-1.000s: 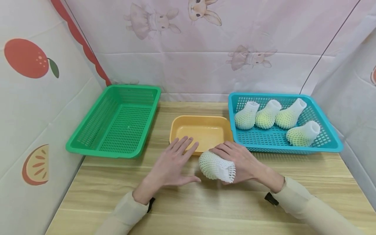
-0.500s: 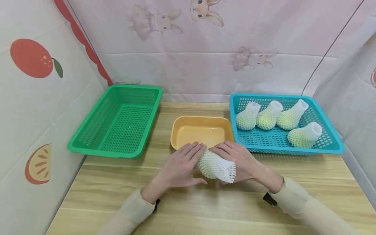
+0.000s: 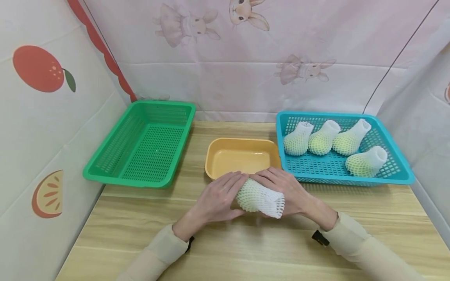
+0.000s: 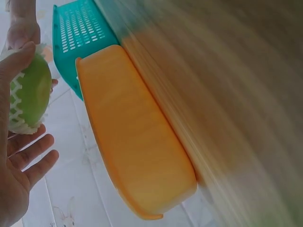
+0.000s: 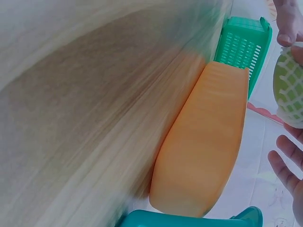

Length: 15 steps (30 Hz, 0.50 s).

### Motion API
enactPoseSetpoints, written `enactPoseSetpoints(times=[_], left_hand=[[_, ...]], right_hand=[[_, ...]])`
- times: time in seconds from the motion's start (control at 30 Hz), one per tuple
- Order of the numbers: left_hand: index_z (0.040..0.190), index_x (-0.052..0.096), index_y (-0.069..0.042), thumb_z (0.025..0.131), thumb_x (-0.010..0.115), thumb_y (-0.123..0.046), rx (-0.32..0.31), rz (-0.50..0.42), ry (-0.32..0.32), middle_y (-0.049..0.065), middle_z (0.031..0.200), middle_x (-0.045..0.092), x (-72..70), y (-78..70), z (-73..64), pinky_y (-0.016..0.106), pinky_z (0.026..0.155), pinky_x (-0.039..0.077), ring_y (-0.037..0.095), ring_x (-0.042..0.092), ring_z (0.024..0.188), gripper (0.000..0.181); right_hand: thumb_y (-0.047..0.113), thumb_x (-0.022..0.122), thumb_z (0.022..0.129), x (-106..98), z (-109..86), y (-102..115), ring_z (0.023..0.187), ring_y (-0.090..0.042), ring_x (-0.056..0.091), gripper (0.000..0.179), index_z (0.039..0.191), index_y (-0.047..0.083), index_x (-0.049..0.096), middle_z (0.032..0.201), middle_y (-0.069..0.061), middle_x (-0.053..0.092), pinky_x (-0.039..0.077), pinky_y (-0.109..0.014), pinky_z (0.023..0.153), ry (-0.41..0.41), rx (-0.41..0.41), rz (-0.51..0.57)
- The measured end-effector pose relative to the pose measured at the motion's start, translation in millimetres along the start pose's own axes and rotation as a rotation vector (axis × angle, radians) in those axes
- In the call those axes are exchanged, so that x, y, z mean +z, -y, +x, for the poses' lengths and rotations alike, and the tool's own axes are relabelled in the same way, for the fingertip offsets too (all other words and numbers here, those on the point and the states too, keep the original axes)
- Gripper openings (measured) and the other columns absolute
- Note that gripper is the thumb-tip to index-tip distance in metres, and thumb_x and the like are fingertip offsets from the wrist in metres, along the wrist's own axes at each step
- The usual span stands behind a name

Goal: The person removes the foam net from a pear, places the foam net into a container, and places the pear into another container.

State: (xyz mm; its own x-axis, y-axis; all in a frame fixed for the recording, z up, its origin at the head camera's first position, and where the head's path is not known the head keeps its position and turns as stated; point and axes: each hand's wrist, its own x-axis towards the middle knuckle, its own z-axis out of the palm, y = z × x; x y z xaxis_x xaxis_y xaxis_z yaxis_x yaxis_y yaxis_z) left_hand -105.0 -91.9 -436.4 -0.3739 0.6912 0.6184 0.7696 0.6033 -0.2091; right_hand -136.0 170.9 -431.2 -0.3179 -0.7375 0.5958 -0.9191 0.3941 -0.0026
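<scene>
In front of the orange tub (image 3: 242, 158), both hands hold a green fruit in a white foam net sleeve (image 3: 258, 197) above the table. My right hand (image 3: 286, 191) grips it from the right, near the sleeve's loose, open end. At the rounded end, my left hand (image 3: 219, 197) holds it between the thumb and fingers. The left wrist view shows bare green skin on the fruit (image 4: 38, 90) where the net stops, with the left thumb (image 4: 19, 61) over the net. In the right wrist view, the net (image 5: 293, 94) covers much of the fruit.
A blue basket (image 3: 320, 171) at the right holds several net-wrapped fruits (image 3: 320, 142). On the left stands a green basket (image 3: 151, 150) with nothing in it. A fabric backdrop (image 3: 242, 86) rises behind the wood-grain table (image 3: 246, 249).
My left hand has moved right from beside the fruit and come round its rounded end. My right hand keeps its grip, with the fruit nearly in place.
</scene>
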Motion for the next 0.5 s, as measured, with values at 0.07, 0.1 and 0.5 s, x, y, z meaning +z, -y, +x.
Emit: enactPoseSetpoints(times=[0.07, 0.1, 0.5], left_hand=[[0.137, 0.062, 0.001, 0.057, 0.095, -0.065, -0.001, -0.010, -0.003, 0.011, 0.130, 0.074, 0.0, 0.1, 0.5, 0.032, 0.111, 0.057, 0.024, 0.071, 0.122, 0.109], [0.136, 0.062, 0.000, 0.056, 0.096, -0.065, -0.001, -0.015, -0.005, 0.011, 0.129, 0.074, 0.1, 0.2, 0.6, 0.032, 0.110, 0.057, 0.024, 0.072, 0.121, 0.109], [0.127, 0.064, -0.004, 0.049, 0.095, -0.063, -0.029, -0.045, 0.012, 0.008, 0.122, 0.074, -2.8, 0.2, 2.9, 0.032, 0.109, 0.058, 0.023, 0.072, 0.116, 0.103]], right_hand=[[0.068, 0.069, 0.084, 0.3, -0.1, -0.2, 0.102, -0.021, 0.066, 0.084, 0.137, 0.004, 0.063, 0.122, -0.006, 0.073, 0.060, -0.035, 0.082, -0.010, -0.008, 0.005], [0.069, 0.064, 0.087, 0.1, 0.1, 0.0, 0.102, -0.021, 0.066, 0.083, 0.138, 0.004, 0.063, 0.122, -0.006, 0.073, 0.060, -0.035, 0.082, -0.012, -0.008, 0.010], [0.059, 0.087, 0.070, -5.3, 0.7, 4.5, 0.109, -0.021, 0.067, 0.097, 0.145, 0.005, 0.060, 0.129, -0.005, 0.071, 0.060, -0.035, 0.087, 0.043, 0.034, 0.036]])
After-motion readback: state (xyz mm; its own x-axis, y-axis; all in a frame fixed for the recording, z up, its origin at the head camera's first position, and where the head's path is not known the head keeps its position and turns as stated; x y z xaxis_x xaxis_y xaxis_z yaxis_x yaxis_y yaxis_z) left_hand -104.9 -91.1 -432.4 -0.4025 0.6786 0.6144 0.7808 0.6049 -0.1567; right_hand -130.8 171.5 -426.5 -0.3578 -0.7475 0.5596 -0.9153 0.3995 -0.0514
